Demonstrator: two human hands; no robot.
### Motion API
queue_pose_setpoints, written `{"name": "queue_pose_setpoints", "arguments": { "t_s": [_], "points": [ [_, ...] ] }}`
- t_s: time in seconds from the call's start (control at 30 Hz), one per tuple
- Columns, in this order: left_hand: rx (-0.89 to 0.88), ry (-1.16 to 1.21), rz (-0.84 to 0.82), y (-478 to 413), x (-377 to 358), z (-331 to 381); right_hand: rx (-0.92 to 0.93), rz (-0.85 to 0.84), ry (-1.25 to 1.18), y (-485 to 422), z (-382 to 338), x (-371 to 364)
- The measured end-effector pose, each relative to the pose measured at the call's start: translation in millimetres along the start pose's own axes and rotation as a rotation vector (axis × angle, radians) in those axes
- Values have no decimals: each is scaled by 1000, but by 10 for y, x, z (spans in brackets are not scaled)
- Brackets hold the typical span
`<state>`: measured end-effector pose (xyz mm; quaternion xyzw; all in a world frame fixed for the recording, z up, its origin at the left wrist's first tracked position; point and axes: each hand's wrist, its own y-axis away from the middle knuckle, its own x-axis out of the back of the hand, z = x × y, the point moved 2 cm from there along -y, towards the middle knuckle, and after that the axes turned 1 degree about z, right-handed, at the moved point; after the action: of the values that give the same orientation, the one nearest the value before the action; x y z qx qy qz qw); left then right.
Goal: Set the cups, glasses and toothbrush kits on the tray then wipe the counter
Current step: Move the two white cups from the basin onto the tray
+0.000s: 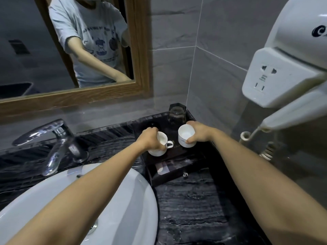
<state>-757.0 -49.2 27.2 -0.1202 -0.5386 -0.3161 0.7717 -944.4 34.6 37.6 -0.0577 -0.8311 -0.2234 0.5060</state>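
Observation:
My left hand (150, 138) grips a white cup (160, 145) with its handle pointing right, over the left side of the black tray (177, 171). My right hand (199, 132) holds a second white cup (186, 136) at the tray's middle right. A dark clear glass (177, 113) stands at the tray's far corner, just behind my right hand. Another dark glass (154, 125) is barely visible behind my left hand. A flat packet (163, 167) lies in the tray's near part.
The black marbled counter (191, 206) runs along the wall. A white basin (113, 209) and chrome tap (58, 142) are on the left. A wall hair dryer with socket (283, 71) and coiled cord (267, 151) hang at right. A wood-framed mirror (138, 50) is behind.

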Motion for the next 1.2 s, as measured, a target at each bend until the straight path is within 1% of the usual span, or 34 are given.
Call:
{"name": "queue_pose_setpoints", "arguments": {
  "t_s": [0.23,0.4,0.67,0.93,1.13,1.2],
  "points": [
    [24,5,30,-43,-70,-15,-8,-3,54,-51,-19,-3],
    [55,-1,32,-43,-80,20,5,-52,105,-97,-26,36],
    [89,-20,48,-52,-113,64,-13,-112,111,-151,10,52],
    [95,-46,-40,-40,-57,92,-27,-133,167,-175,-30,110],
    [136,-85,-82,31,228,2,-8,-153,239,-47,-288,223],
    [136,-108,-94,72,357,-72,16,-153,313,-3,-425,301]
  ]
}}
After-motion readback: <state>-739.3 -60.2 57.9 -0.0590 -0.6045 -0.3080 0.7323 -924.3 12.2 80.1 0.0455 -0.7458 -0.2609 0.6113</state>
